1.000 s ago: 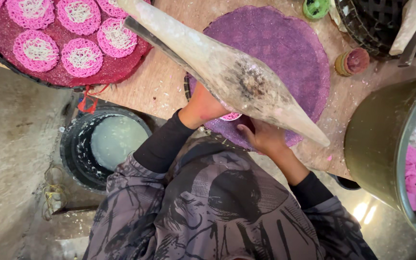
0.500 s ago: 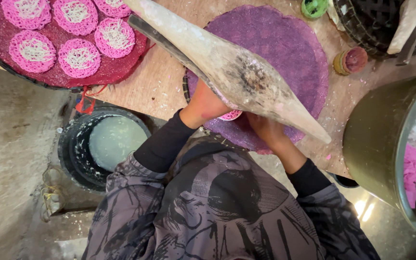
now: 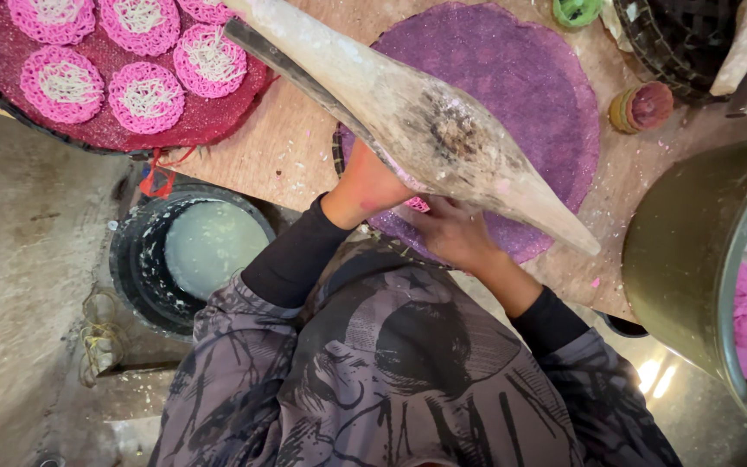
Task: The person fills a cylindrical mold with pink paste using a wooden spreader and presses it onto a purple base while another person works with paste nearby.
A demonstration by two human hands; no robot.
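Note:
Both my hands work on a round purple mat (image 3: 520,78) lying on the wooden table (image 3: 278,147). A long, flour-dusted wooden lever (image 3: 425,121) crosses above them and hides my fingertips. My left hand (image 3: 365,186) reaches under the lever, so its fingers are out of sight. My right hand (image 3: 453,232) lies on the mat's near edge, fingers closed on a small pink-and-white noodle nest (image 3: 417,205) between the two hands. I wear black sleeves under a grey patterned top.
A red tray (image 3: 218,117) with several pink-and-white noodle nests sits at the back left. A black bucket (image 3: 136,268) of whitish liquid stands below the table edge. A large metal pot (image 3: 693,251) at right holds pink and white dough. A small clay cup (image 3: 641,105) and a dark basket (image 3: 676,35) are at the back right.
My right hand has slid a little left and forward along the mat's edge toward the noodle nest. My left hand stays under the lever.

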